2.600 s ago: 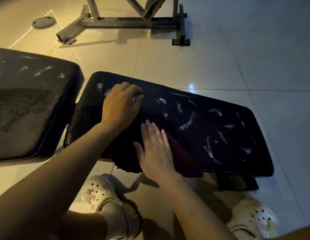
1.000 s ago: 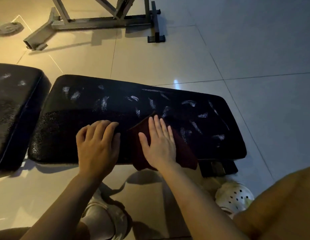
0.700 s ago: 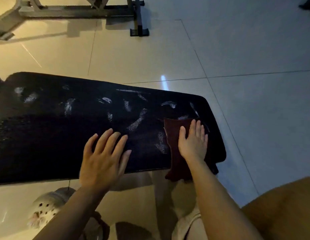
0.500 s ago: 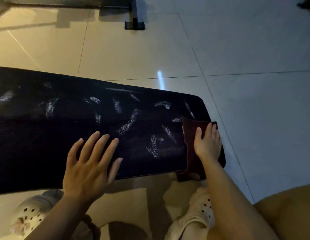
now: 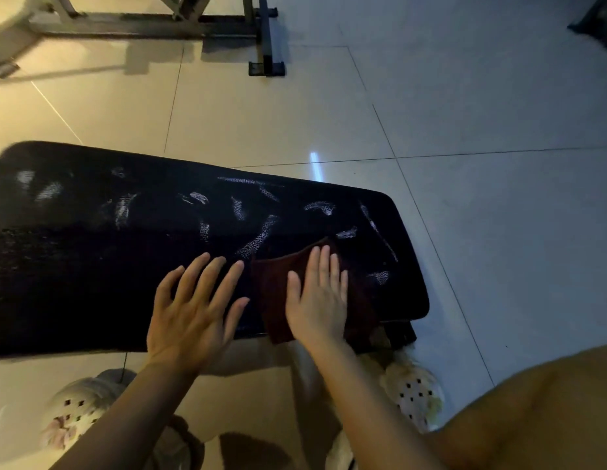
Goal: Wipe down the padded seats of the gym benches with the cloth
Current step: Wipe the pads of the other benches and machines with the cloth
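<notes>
A black padded bench seat (image 5: 126, 252) stretches across the middle of the head view, marked with several whitish scuffs. A dark maroon cloth (image 5: 271, 293) lies flat on its near right part and hangs a little over the front edge. My right hand (image 5: 317, 300) presses flat on the cloth with straight fingers. My left hand (image 5: 193, 307) rests flat on the bare pad just left of the cloth, fingers spread.
A grey metal equipment frame (image 5: 207, 22) stands on the tiled floor beyond the bench. My feet in pale perforated clogs (image 5: 414, 391) are below the seat's front edge. A knee (image 5: 532, 408) fills the lower right corner. A dark object (image 5: 597, 18) sits top right.
My right hand slid the cloth back leftward from the seat's right end toward the middle. My left hand stayed flat on the pad; the view shifted slightly.
</notes>
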The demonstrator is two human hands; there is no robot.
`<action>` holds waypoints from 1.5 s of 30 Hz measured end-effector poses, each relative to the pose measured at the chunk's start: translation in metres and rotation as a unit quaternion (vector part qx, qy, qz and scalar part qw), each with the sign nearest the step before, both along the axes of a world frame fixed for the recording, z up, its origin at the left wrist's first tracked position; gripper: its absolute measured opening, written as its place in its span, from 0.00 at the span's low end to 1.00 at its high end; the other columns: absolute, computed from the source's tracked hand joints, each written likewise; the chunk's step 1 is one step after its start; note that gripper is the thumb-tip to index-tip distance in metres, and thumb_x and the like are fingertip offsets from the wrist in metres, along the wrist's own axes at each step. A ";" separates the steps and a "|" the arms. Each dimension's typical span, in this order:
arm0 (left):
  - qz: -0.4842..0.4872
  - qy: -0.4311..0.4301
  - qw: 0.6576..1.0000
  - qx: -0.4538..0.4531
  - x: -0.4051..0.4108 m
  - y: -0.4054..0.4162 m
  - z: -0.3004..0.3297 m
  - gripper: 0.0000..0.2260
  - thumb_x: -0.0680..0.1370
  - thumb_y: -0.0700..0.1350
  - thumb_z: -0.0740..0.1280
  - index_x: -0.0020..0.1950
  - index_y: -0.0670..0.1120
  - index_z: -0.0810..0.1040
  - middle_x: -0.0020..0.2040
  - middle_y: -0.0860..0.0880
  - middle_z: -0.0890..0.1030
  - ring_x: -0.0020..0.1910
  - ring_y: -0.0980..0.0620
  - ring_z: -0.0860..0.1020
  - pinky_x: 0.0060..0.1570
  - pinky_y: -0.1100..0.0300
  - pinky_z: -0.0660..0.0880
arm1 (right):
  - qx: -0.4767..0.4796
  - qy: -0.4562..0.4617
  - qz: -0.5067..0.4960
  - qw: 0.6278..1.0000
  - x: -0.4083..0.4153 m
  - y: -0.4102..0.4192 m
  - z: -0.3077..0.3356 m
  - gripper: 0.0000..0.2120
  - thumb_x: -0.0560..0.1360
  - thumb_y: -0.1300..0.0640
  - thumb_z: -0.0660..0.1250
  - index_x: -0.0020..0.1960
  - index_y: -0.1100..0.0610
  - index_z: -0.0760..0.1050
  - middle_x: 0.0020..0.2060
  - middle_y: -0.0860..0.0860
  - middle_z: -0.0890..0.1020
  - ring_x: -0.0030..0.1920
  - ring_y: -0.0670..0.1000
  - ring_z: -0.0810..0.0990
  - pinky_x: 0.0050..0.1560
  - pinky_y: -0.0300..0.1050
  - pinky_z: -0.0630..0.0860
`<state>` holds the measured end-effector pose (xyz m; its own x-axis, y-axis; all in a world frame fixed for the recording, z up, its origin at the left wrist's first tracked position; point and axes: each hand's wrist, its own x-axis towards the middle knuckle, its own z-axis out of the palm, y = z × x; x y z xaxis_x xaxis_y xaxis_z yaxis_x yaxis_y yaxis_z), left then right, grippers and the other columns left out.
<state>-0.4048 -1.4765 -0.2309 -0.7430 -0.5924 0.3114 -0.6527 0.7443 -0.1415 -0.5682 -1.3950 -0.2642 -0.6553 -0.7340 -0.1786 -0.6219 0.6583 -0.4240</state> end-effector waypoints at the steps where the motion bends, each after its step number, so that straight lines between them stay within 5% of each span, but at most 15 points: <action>1: 0.001 0.011 1.000 0.014 0.001 0.000 0.002 0.24 0.83 0.56 0.50 0.68 0.44 0.74 0.64 0.41 0.77 0.67 0.41 0.70 0.64 0.46 0.63 | -0.024 -0.001 0.032 0.999 0.018 -0.003 0.007 0.34 0.77 0.37 0.29 0.79 0.53 0.37 0.76 0.48 0.37 0.75 0.47 0.33 0.74 0.47 0.31; 8: 0.030 0.156 0.983 0.096 0.026 0.002 0.028 0.24 0.83 0.56 0.47 0.66 0.43 0.73 0.62 0.40 0.75 0.62 0.41 0.71 0.61 0.46 0.63 | -0.065 0.007 0.203 0.977 0.031 -0.003 0.017 0.34 0.76 0.35 0.34 0.79 0.48 0.39 0.76 0.44 0.39 0.76 0.44 0.35 0.75 0.45 0.32; 14: 0.104 0.056 0.992 0.033 0.090 -0.037 0.059 0.24 0.81 0.55 0.50 0.66 0.42 0.75 0.63 0.37 0.75 0.66 0.38 0.69 0.64 0.43 0.60 | 0.022 0.009 0.018 1.000 -0.011 -0.007 0.004 0.31 0.81 0.38 0.41 0.79 0.51 0.41 0.79 0.48 0.43 0.78 0.48 0.40 0.78 0.48 0.38; 18: 0.088 0.021 0.996 0.015 0.099 -0.054 0.057 0.26 0.81 0.56 0.50 0.67 0.42 0.75 0.65 0.37 0.75 0.68 0.37 0.68 0.66 0.40 0.59 | 0.023 0.012 -0.016 1.000 -0.002 -0.009 0.008 0.30 0.83 0.42 0.42 0.80 0.53 0.42 0.79 0.50 0.45 0.79 0.49 0.41 0.78 0.50 0.39; 23: 0.054 0.057 0.996 -0.053 0.101 -0.057 0.044 0.22 0.82 0.54 0.53 0.62 0.42 0.79 0.61 0.40 0.79 0.62 0.38 0.75 0.57 0.46 0.67 | -0.031 0.034 0.153 0.987 0.053 -0.021 0.021 0.33 0.75 0.34 0.28 0.75 0.48 0.35 0.75 0.43 0.38 0.76 0.44 0.34 0.73 0.44 0.30; 30: 0.047 0.067 0.994 -0.078 0.102 -0.060 0.037 0.21 0.81 0.53 0.54 0.61 0.41 0.80 0.59 0.39 0.80 0.59 0.39 0.75 0.52 0.48 0.67 | -0.053 0.009 0.219 0.974 0.055 -0.033 0.026 0.31 0.74 0.34 0.31 0.74 0.45 0.35 0.74 0.40 0.38 0.75 0.40 0.34 0.71 0.38 0.28; 33: 0.051 0.070 0.994 -0.068 0.103 -0.060 0.038 0.22 0.81 0.53 0.54 0.61 0.41 0.79 0.59 0.39 0.79 0.59 0.38 0.76 0.51 0.47 0.67 | -0.097 -0.033 0.205 0.973 0.052 -0.026 0.029 0.30 0.79 0.35 0.41 0.77 0.46 0.41 0.75 0.40 0.43 0.75 0.39 0.38 0.75 0.39 0.37; 35: 0.053 0.076 0.993 -0.067 0.103 -0.060 0.038 0.21 0.81 0.53 0.54 0.61 0.41 0.79 0.59 0.39 0.80 0.58 0.38 0.76 0.51 0.47 0.68 | -0.164 -0.058 0.126 0.977 0.052 -0.015 0.030 0.28 0.82 0.42 0.51 0.78 0.49 0.53 0.77 0.42 0.52 0.77 0.42 0.48 0.76 0.42 0.50; 39: 0.057 0.074 0.993 -0.067 0.103 -0.059 0.038 0.21 0.81 0.53 0.54 0.61 0.42 0.79 0.59 0.40 0.80 0.58 0.38 0.76 0.50 0.48 0.67 | -0.236 0.035 -0.035 0.970 0.042 0.002 0.024 0.18 0.79 0.53 0.65 0.68 0.56 0.73 0.63 0.52 0.74 0.64 0.50 0.71 0.63 0.47 0.72; 45: 0.078 0.084 0.993 -0.013 0.099 -0.055 0.045 0.20 0.80 0.53 0.55 0.62 0.42 0.78 0.59 0.39 0.79 0.59 0.37 0.75 0.54 0.47 0.66 | -0.141 0.004 -0.092 0.986 0.014 -0.001 0.033 0.16 0.77 0.49 0.68 0.62 0.54 0.76 0.54 0.50 0.78 0.57 0.51 0.74 0.59 0.49 0.72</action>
<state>-0.3060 -1.5318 -0.1861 -0.5791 -0.6863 0.4402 -0.7756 0.6301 -0.0379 -0.5538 -1.3961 -0.2317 -0.7825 -0.6222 0.0223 -0.5076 0.6168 -0.6016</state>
